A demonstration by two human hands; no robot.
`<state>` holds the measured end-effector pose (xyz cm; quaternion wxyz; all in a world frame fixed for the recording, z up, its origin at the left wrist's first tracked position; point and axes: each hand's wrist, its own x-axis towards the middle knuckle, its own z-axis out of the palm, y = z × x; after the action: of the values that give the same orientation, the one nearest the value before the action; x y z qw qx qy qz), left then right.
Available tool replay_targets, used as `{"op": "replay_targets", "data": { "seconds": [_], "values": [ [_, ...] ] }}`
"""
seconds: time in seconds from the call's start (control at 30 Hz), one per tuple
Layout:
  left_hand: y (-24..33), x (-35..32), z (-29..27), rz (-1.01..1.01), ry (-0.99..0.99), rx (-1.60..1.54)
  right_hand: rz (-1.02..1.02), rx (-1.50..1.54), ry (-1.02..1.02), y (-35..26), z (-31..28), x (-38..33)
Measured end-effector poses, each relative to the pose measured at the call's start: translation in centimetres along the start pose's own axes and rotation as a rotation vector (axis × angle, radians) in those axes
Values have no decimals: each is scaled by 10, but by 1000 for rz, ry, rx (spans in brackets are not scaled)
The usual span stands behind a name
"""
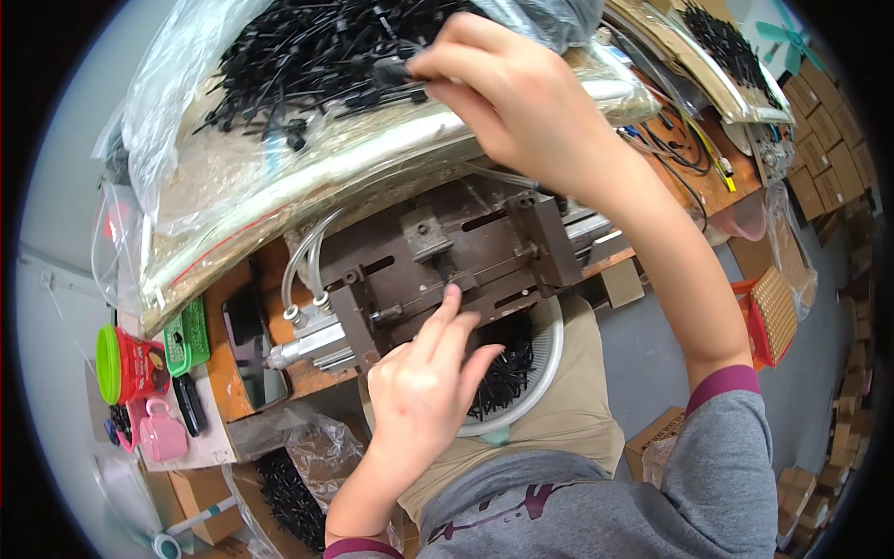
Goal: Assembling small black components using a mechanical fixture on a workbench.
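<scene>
My right hand (526,93) is raised over the heap of thin black plastic pieces (307,56) on the tray. Its thumb and fingers pinch a small black plastic piece (396,71) with a blocky end; its exact kind is unclear. My left hand (419,382) reaches over the near side of a brown metal fixture (484,247). The index finger is stretched out, its tip at a small dark piece (456,279) in the fixture's middle, below a metal block (426,233). The left thumb stands apart, and nothing shows in that hand.
A white basket (556,359) holding black pieces rests at my lap. Clear air hoses (315,256) and pneumatic cylinders (321,345) flank the fixture. At left are a phone (247,326), a green basket (186,335), a red tub (140,368) and a pink cup (163,433). Cartons (824,140) stand at right.
</scene>
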<state>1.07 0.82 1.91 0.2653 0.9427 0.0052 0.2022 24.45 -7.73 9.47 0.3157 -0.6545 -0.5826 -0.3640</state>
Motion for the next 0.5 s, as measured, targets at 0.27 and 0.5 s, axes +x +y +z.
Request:
{"op": "replay_targets", "data": {
  "seconds": [0.27,0.5],
  "values": [
    [-1,16,-26,-173,295,-658,-278,44,-116,-69,-10,-57],
    [3,-10,-19,-19,163,-244,19,-76,-93,23,26,0]
  ]
}}
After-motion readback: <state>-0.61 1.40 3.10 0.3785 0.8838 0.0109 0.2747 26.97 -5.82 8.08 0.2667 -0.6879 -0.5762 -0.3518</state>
